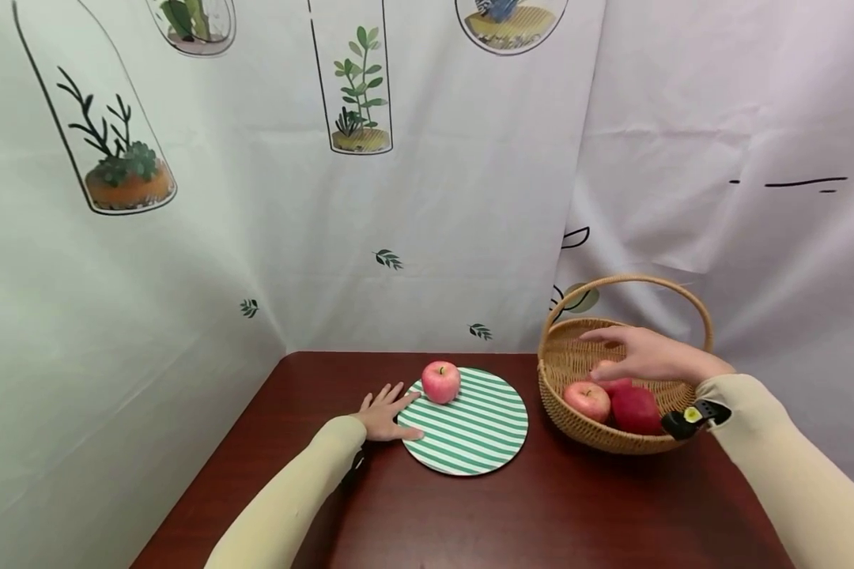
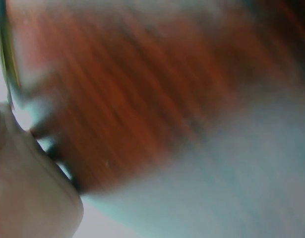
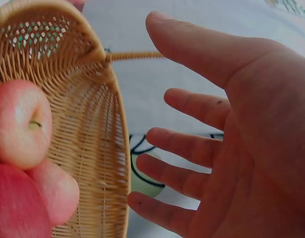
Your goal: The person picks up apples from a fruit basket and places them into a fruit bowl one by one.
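A round green-and-white striped mat or plate (image 1: 473, 435) lies on the table, with a pink-red apple (image 1: 441, 382) near its back left edge. My left hand (image 1: 387, 416) lies with fingers spread at the left rim, its thumb and a fingertip over the edge. Above the wicker basket (image 1: 559, 348), my right hand (image 1: 640, 354) hovers with fingers apart and nothing in them. Inside the basket are a pale red apple (image 1: 587, 401), a dark red fruit (image 1: 636, 411) and another pale apple (image 3: 55, 191). In the right wrist view, a gap separates the hand (image 3: 261, 129) from the fruit.
The basket's tall arched handle (image 1: 629, 278) rises beside the right hand. A dark red-brown wooden table (image 1: 484, 514) carries everything. Behind it and at the left hangs white cloth (image 1: 313, 221) printed with plants. A black wrist device (image 1: 693, 419) sits on the right sleeve.
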The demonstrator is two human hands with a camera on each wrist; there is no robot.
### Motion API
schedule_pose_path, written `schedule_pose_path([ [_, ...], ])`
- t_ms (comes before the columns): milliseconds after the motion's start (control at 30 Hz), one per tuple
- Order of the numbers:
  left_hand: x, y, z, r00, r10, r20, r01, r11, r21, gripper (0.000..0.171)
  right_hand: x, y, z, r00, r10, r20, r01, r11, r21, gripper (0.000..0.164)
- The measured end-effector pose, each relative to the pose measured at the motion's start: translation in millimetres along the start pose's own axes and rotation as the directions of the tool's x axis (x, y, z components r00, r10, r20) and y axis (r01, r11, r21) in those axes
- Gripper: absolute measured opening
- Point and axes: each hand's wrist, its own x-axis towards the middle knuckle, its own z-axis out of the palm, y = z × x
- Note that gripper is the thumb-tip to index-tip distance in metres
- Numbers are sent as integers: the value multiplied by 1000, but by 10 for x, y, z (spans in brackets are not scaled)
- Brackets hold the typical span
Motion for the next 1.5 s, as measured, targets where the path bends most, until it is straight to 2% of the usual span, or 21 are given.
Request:
schedule_pose_path([
  [200,-39,64,-65,1000,-6,16,6,1000,-10,97,20,135,-99,999,3,34,-4,999,36,65],
  [367,4,8,-25,1000,-1,10,1,1000,-24,104,38,248,-135,1000,1,-4,-1,997,77,59],
  [533,45,-62,21,1000,-1,13,1,999,-33,107,53,367,-123,998,55,-21,-52,990,128,59],
  [667,50,-73,16,1000,-5,14,5,999,-37,107,78,480,-97,995,92,-25,-84,972,220,59],
  [833,65,-79,24,1000,-4,19,5,999,-39,105,79,641,-15,989,141,-37,-119,927,357,61],
  [1033,74,-71,35,1000,1,19,0,999,-34,106,79,780,135,976,214,-29,-160,808,567,66],
  [1100,66,-66,33,1000,1,21,0,1000,-27,106,87,803,174,972,234,-31,-173,793,584,68],
  [1300,43,-37,16,1000,-1,20,1,1000,-17,106,119,841,258,956,285,-66,-190,779,598,71],
  [1500,-47,68,-65,1000,-1,16,1,1000,-23,99,159,863,331,931,344,-122,-185,733,655,76],
])
